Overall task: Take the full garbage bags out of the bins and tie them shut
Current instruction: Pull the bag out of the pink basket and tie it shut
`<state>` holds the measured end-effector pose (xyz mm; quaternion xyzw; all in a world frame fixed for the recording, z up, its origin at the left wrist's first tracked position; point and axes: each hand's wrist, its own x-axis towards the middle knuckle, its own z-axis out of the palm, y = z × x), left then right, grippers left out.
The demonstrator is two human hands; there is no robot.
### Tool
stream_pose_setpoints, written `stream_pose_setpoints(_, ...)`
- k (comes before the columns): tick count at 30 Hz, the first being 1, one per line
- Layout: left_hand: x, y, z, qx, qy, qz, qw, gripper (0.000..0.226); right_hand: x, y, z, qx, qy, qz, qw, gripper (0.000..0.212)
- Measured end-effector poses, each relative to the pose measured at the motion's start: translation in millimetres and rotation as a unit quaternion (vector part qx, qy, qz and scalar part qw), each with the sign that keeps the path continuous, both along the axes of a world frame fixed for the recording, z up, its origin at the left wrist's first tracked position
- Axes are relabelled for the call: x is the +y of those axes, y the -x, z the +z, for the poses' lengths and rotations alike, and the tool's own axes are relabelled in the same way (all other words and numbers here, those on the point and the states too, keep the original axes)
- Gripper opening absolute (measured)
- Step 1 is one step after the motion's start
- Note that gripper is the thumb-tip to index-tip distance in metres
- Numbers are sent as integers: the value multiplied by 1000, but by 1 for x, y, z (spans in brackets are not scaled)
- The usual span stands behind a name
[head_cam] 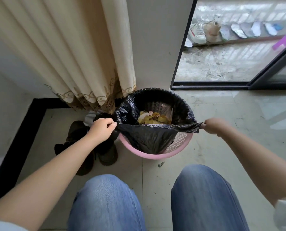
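A black garbage bag, seated in a pink bin near a curtain, is pinched at its near rim and stretched taut between the left hand and right hand; the thin plastic could be torn by pulling harder.

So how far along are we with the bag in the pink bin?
Done: the near edge of the black bag is pulled off the pink bin rim. In hand: the left hand and right hand each grip a bunched corner, stretched taut. Left: the far edge is still folded over the rim, the bag with the peels isn't lifted out, and nothing is tied.
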<state>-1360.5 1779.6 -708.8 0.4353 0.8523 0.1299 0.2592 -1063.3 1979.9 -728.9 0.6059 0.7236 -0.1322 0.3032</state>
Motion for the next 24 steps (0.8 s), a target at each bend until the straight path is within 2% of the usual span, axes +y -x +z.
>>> stream_pose_setpoints(2,6,4,-2,11,-3,46,999,38,6,9,9,90,47,-77,992,42)
stream_pose_setpoints(4,15,1,-3,-62,-60,152,985,33,11,18,18,216,-2,-115,970,33)
stream_pose_setpoints(5,20,-2,-3,-126,-119,214,961,25,13,24,23,289,-46,-128,948,29)
stream_pose_setpoints(6,27,-7,0,-199,-180,273,924,11,13,31,29,373,-86,-147,912,30)
stream_pose_setpoints(7,33,-10,4,-267,-231,321,879,13,11,39,37,460,-100,-182,863,34)
stream_pose_setpoints(8,39,-12,7,-318,-261,360,837,32,7,46,47,539,-94,-208,811,35)
stream_pose_setpoints(9,43,-13,9,-342,-263,380,818,43,3,54,56,602,-78,-221,763,32)
stream_pose_setpoints(11,49,-11,11,-343,-197,375,839,41,-1,65,71,688,-27,-233,687,19)
stream_pose_setpoints(12,51,-10,14,-353,-137,360,853,33,-2,71,78,713,3,-245,657,15)
stream_pose_setpoints(13,52,-9,17,-361,-80,341,864,27,-2,75,83,718,34,-267,642,11)
stream_pose_setpoints(14,53,-8,21,-361,-46,323,874,22,-1,78,86,694,56,-289,657,8)
stream_pose_setpoints(15,54,-6,24,-349,-32,307,885,19,1,80,88,638,63,-290,710,7)
stream_pose_setpoints(17,60,-2,33,-307,-59,280,908,17,5,81,91,459,33,-220,860,18)
stream_pose_setpoints(18,64,0,39,-283,-92,268,916,12,7,82,91,403,1,-182,897,19)
stream_pose_setpoints(19,69,3,44,-258,-129,259,922,8,9,84,94,390,-32,-163,905,16)
stream_pose_setpoints(20,73,5,51,-237,-171,253,922,7,13,86,98,422,-59,-158,891,13)
stream_pose_setpoints(24,77,0,82,-172,-316,174,917,35,19,101,126,620,-116,-158,760,11)
